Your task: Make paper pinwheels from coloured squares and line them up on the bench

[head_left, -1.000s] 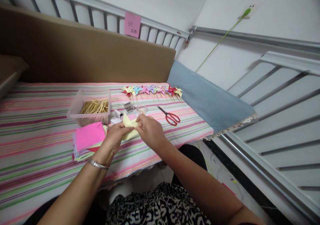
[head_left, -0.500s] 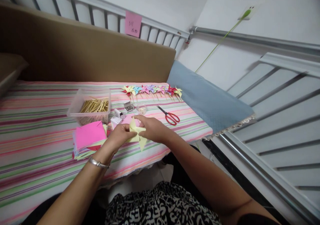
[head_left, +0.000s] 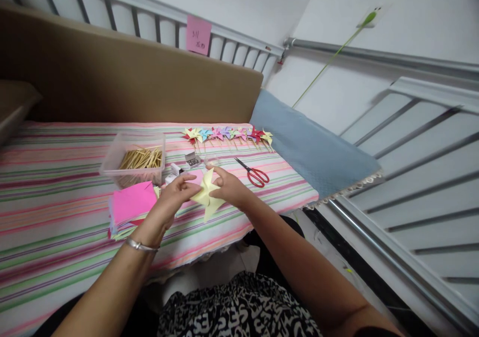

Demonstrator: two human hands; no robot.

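Observation:
A pale yellow paper pinwheel [head_left: 208, 197] with folded, pointed blades is held above the near part of the striped cloth. My left hand [head_left: 172, 197] pinches its left side, the thumb lying toward its middle. From the right, my right hand [head_left: 231, 189] grips the pinwheel too, with fingers partly behind a blade. Behind the hands lie a pink paper piece [head_left: 194, 178], partly covered, and a small open box of tiny metal pieces [head_left: 193, 160]. A small clear container [head_left: 211, 161] beside it is partly hidden by my right hand.
Red-handled scissors [head_left: 253, 172] lie to the right. A clear plastic box [head_left: 108, 162] of wooden sticks [head_left: 140, 158] and a stack of coloured paper squares [head_left: 133, 202] are at left. Several finished pinwheels on sticks [head_left: 226, 134] line the back, near a brown board [head_left: 130, 72].
Both hands have lifted the pinwheel slightly and moved a little apart around it. More of its face shows now. The surrounding things stay where they were.

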